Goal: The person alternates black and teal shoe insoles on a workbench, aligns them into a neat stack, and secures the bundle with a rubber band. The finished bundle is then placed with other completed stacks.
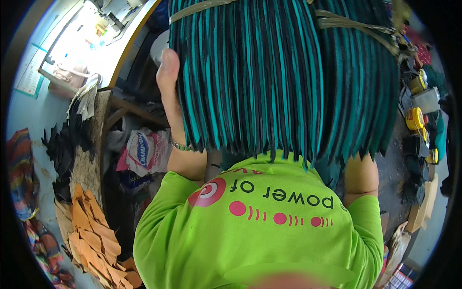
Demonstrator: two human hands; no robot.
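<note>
A large bundle of thin teal and black strips, packed edge to edge [250, 77], fills the upper middle of the view. A second, darker teal bundle [361, 91] lies against its right side. Tan ties [349, 24] run across the upper part of both. My left hand [168, 77] grips the left side of the larger bundle, thumb up along its edge, the other fingers hidden behind it. On the right, my forearm goes up beneath the darker bundle, which hides my right hand.
At the left stands a lit worktable [125, 43]. Orange-brown leather pieces [91, 236] lie at lower left, near hanging black scraps [74, 135]. A pink and white plastic bag [147, 151] sits under the table. Yellow-labelled tubs [414, 119] and dark stacks line the right wall.
</note>
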